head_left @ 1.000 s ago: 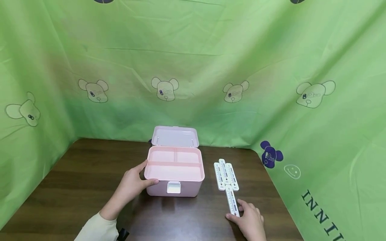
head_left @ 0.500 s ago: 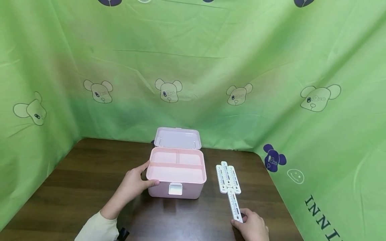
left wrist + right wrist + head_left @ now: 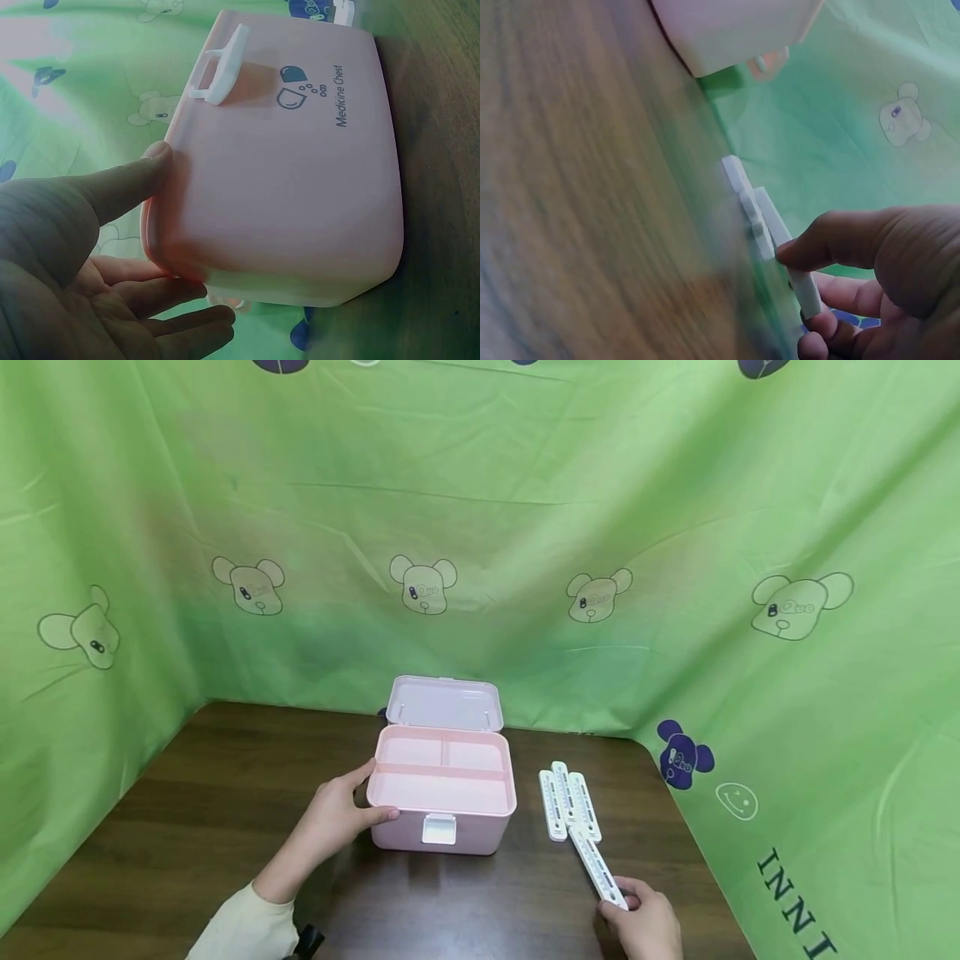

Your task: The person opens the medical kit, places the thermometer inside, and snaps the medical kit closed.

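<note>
A pink medicine chest [image 3: 472,833] stands open on the table, its lid [image 3: 446,703] tipped back and a divided tray [image 3: 442,789] showing inside. My left hand [image 3: 333,817] grips its front left corner, thumb on the front rim and fingers along the side. In the left wrist view, the thumb [image 3: 154,159] touches the rim beside the white latch [image 3: 225,67]. To the right of the chest, my right hand [image 3: 645,920] pinches the near end of a slim white thermometer [image 3: 595,867]. Its far end is at several similar white thermometers [image 3: 567,802] lying side by side.
The dark wooden table [image 3: 247,793] extends left and in front of the chest. A green printed cloth [image 3: 480,510] hangs behind and along both sides of the table. A dark strap [image 3: 307,941] shows beside the left sleeve [image 3: 247,931].
My right hand has moved right and slightly toward me, swinging the near end of its thermometer to the right. The left hand keeps its grip on the chest. The head view has shifted slightly.
</note>
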### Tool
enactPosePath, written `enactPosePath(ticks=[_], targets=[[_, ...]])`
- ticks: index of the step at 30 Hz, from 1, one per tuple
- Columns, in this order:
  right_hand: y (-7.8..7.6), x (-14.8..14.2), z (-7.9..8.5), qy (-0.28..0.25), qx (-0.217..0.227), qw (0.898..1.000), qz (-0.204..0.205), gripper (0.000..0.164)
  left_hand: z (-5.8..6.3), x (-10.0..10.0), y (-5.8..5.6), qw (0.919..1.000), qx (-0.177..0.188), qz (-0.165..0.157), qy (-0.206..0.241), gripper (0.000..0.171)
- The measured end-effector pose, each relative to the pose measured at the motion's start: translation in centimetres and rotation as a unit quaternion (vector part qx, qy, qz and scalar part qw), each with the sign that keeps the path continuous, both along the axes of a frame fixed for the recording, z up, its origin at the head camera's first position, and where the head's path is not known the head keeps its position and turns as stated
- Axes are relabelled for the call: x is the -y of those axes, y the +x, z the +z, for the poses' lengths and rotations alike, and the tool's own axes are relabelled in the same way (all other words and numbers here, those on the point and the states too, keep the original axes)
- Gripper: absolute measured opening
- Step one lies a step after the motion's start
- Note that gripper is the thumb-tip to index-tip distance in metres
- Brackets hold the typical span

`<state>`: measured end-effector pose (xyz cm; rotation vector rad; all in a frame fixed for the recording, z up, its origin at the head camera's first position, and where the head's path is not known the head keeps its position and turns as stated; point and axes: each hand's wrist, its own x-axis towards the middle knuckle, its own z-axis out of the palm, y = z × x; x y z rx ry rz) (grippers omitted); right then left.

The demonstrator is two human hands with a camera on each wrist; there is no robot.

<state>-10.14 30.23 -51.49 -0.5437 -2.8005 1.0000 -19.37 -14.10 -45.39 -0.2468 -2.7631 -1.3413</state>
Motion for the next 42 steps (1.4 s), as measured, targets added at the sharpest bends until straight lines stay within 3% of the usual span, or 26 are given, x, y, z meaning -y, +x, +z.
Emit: enactPosePath(ticks=[7,12,17,25,31,42], targets=[[0.2,-0.5,0.5,-0.007,-0.024,1.000,-0.010,0.046,0.1,0.0,0.2,1.0000,0.002,-0.001,-0.001,0.095],[-0.2,-0.3,1.5,-0.009,-0.091,0.995,-0.030,0.042,0.2,0.0,0.1,1.0000,0.002,-0.002,0.000,0.094],[-1.1,-0.1,3.0,-0.019,-0.148,0.989,-0.011,0.041,0.2,0.0,-0.1,1.0000,0.002,-0.002,0.003,0.094],[-3.8,-0.9,6.8,-0.016,-0.183,0.981,0.068,0.045,0.1,0.0,-0.1,0.9999,0.006,-0.006,0.009,0.094],[-6.4,-1.1,10.4,0.009,-0.211,0.964,0.162,0.040,0.3,0.0,0.0,1.0000,0.001,-0.006,0.006,0.091],[-10.7,0.5,15.9,0.059,-0.189,0.942,0.271,0.039,0.4,0.1,-0.1,0.9999,0.003,-0.006,0.007,0.088]])
